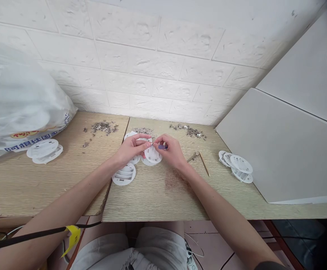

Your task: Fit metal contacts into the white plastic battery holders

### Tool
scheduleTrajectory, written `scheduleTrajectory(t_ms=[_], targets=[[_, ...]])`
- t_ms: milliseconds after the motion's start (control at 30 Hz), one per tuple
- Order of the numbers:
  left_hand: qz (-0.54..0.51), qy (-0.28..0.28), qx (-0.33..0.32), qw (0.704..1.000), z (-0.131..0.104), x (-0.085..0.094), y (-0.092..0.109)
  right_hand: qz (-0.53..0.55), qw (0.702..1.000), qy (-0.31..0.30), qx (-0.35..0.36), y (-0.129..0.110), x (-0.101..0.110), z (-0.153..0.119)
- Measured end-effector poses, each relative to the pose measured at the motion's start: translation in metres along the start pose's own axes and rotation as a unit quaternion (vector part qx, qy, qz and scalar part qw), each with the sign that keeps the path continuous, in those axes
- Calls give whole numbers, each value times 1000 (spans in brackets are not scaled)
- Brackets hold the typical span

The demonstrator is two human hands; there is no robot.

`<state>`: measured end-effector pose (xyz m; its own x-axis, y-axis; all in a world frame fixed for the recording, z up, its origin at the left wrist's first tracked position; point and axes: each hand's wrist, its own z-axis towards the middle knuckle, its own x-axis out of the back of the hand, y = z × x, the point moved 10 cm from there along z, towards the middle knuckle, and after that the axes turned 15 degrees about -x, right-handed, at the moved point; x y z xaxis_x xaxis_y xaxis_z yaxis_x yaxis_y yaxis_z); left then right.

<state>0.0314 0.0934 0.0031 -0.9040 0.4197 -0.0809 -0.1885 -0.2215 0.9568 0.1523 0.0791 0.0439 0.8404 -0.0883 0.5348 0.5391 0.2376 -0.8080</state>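
Pinches in the left fingers [143, 147], over the worktop [152, 198], the upper edge of a white disc [153, 155], probably light, thin, stiff, slippery and apt to crack if bent, so best taken by the rim, with right fingers [161, 138] closed round a purple item [162, 147].

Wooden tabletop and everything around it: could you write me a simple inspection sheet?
Surface: wood-grain tabletop, with a seam and a brownish stain.
Job's things: white disc; more discs beneath and beside it, stacks further left and right.
Clutter: small metal parts in piles; a slim stick.
Left hand: at the disc's upper edge.
Right hand: holds a purple item, partly hidden.
Cables: black cable with yellow tag, before the left forearm; another below the tabletop.
Surroundings: white wall behind, plastic bag left, white panel right.
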Motion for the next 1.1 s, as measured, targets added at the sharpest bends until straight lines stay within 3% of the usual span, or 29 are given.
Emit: scheduleTrajectory(t_ms=[167, 500, 900, 1100], targets=[[9, -9, 3, 1000, -1, -1, -1, -41, 997, 1, 59, -8, -4, -5], [-67, 7, 13, 998, 0, -3, -3, -49, 995, 32, 86, -14, -1, -8], [-72, 6, 15, 997, 0, -3, -3, 41, 998, 29, 24, -6, 4, -6], [-49, -6, 17, 999, -2, -3, -1, 78, 997, -4, -1, -3, 0, -2]])
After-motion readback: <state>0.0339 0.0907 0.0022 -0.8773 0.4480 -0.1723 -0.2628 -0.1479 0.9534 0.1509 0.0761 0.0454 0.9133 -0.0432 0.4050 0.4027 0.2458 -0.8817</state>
